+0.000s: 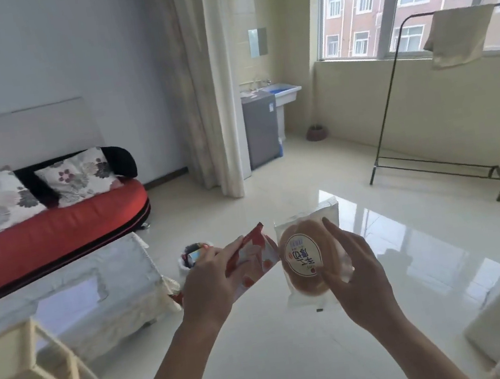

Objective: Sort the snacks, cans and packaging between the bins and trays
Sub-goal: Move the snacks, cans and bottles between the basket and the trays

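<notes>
Left hand: the left hand [205, 284] grips a red snack packet [254, 261] by its near edge, thumb on top.
Right hand: the right hand [354, 266] holds a wrapped bun [304, 257], fingers curled round its right side, label facing us.
Where the snacks are: both are up in the air, side by side and about touching, well above the floor.
Bin: a small bin [192, 257] stands on the floor just past the left hand, by the table [74, 297] corner, with wrappers inside.
Step in hand: mid-carry, I'd say, with two snacks picked and none placed.
Next move: each needs its own spot. No tray shows here, so a look around seems due, with a soft grip on that bun.
</notes>
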A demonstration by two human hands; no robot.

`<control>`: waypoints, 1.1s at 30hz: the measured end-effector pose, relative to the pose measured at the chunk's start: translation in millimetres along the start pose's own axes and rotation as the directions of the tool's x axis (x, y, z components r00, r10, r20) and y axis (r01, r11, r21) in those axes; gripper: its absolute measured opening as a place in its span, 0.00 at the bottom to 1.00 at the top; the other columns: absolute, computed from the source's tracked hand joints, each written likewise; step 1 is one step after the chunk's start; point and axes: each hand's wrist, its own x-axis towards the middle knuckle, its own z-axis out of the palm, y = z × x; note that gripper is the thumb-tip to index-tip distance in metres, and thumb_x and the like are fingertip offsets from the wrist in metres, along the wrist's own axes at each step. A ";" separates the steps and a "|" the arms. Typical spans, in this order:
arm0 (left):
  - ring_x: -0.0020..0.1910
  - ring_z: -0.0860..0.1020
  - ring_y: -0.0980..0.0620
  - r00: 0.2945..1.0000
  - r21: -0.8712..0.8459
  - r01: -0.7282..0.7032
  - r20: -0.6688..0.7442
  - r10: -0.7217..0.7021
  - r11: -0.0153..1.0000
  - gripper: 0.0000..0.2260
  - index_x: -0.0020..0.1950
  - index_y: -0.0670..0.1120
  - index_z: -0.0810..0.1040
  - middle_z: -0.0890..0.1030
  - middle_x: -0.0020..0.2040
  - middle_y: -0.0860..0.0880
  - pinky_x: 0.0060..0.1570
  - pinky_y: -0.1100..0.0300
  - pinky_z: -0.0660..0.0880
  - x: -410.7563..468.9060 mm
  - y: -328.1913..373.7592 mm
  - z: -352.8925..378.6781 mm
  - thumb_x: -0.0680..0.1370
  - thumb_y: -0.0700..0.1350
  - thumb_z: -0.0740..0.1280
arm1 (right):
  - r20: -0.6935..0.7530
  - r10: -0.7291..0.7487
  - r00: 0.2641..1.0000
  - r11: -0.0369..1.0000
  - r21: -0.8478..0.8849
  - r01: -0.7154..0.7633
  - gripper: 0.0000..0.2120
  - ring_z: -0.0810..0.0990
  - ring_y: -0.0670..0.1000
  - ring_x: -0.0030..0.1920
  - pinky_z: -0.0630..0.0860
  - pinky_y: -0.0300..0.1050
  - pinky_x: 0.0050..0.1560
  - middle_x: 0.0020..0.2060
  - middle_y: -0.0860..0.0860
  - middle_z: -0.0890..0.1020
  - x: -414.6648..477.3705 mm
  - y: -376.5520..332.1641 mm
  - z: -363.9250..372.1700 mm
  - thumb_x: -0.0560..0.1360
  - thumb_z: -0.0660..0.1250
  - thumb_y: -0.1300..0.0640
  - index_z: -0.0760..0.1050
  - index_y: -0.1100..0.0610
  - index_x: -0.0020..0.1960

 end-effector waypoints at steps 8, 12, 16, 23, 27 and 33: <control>0.45 0.77 0.55 0.959 0.107 0.232 -0.190 -0.209 0.967 0.24 0.74 0.60 0.73 0.76 0.47 0.56 0.43 0.59 0.77 -50.5 -111.2 -111.7 0.78 0.60 0.69 | 0.229 -0.105 0.968 0.989 0.130 0.077 0.40 0.73 0.41 0.63 0.69 0.29 0.54 0.65 0.37 0.72 13.4 -77.7 136.1 0.73 0.75 0.62 0.64 0.33 0.75; 0.45 0.78 0.54 0.895 0.120 0.370 -0.311 -0.319 0.921 0.23 0.74 0.58 0.74 0.77 0.49 0.55 0.44 0.56 0.79 -78.6 -158.4 -155.8 0.79 0.58 0.70 | 0.335 -0.168 0.927 0.975 0.194 0.107 0.39 0.74 0.43 0.64 0.70 0.32 0.53 0.65 0.37 0.73 21.3 -106.9 198.7 0.73 0.76 0.59 0.64 0.31 0.74; 0.46 0.78 0.53 0.813 0.139 0.509 -0.402 -0.421 0.849 0.23 0.74 0.59 0.73 0.77 0.48 0.55 0.43 0.55 0.78 -105.6 -202.1 -189.8 0.79 0.59 0.68 | 0.432 -0.203 0.879 0.962 0.254 0.097 0.39 0.72 0.47 0.69 0.74 0.48 0.60 0.69 0.40 0.72 26.0 -130.1 261.0 0.73 0.76 0.58 0.64 0.28 0.73; 0.41 0.78 0.54 0.642 0.177 0.710 -0.561 -0.523 0.682 0.22 0.72 0.57 0.76 0.77 0.45 0.54 0.39 0.56 0.78 -118.2 -273.3 -238.1 0.79 0.59 0.68 | 0.536 -0.310 0.785 0.922 0.372 0.110 0.40 0.73 0.40 0.63 0.70 0.33 0.53 0.63 0.39 0.74 48.5 -158.6 382.3 0.72 0.77 0.61 0.65 0.32 0.73; 0.42 0.78 0.53 0.569 0.177 0.771 -0.622 -0.537 0.612 0.21 0.71 0.56 0.76 0.78 0.45 0.53 0.40 0.55 0.78 -103.7 -305.2 -260.9 0.79 0.58 0.69 | 0.578 -0.372 0.726 0.896 0.429 0.118 0.43 0.73 0.43 0.63 0.70 0.36 0.59 0.62 0.34 0.72 68.8 -172.3 444.1 0.71 0.77 0.63 0.64 0.32 0.74; 0.43 0.75 0.55 0.474 0.167 0.839 -0.693 -0.544 0.518 0.20 0.70 0.55 0.77 0.77 0.45 0.55 0.41 0.60 0.72 -104.3 -332.4 -286.9 0.79 0.56 0.70 | 0.648 -0.441 0.622 0.871 0.476 0.121 0.43 0.74 0.40 0.57 0.70 0.35 0.52 0.61 0.43 0.75 85.0 -204.3 514.7 0.70 0.78 0.65 0.64 0.33 0.73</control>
